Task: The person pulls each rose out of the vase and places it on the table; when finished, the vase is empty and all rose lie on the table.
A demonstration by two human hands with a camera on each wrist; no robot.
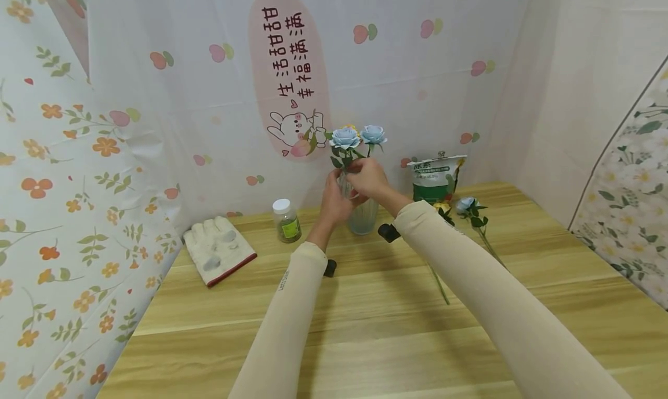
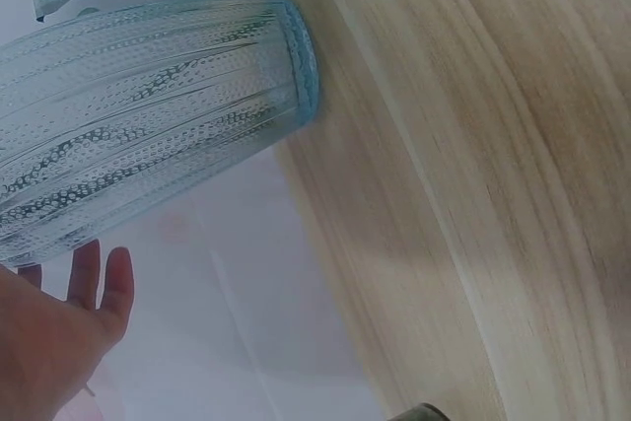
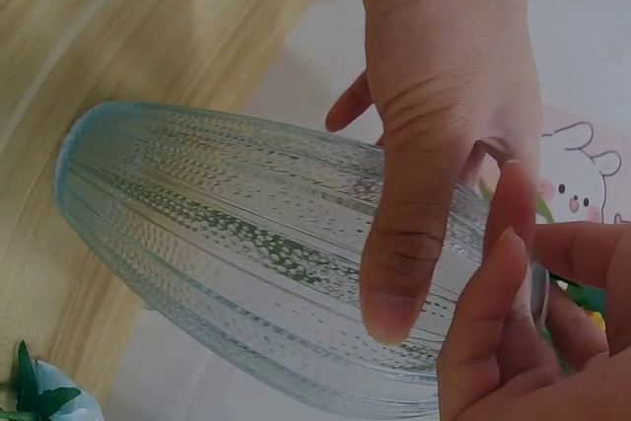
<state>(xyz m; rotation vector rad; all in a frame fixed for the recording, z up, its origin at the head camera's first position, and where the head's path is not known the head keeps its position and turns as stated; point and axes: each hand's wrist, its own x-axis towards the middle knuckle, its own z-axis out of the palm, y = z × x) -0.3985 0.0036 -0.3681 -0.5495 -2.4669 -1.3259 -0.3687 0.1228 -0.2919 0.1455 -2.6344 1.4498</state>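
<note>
A tall ribbed glass vase (image 1: 363,220) stands near the back edge of the table. My left hand (image 1: 336,200) grips its upper part, the thumb (image 3: 399,273) flat along the glass and the fingers (image 2: 116,283) round the far side. At the mouth, my right hand (image 1: 369,178) has its fingers bent close together, pinching at a rose stem mostly hidden by the hands. Above the hands rise two pale blue roses, a left rose (image 1: 344,138) and a right rose (image 1: 373,135), with a yellow flower behind them. A pink tulip (image 1: 301,148) leans out leftward.
A white-lidded jar (image 1: 287,220) and a work glove (image 1: 218,251) lie left of the vase. On the right are a white-and-green pouch (image 1: 434,178), a blue rose (image 1: 467,205) and a yellow flower (image 1: 442,206). Small black objects (image 1: 388,232) sit near the vase.
</note>
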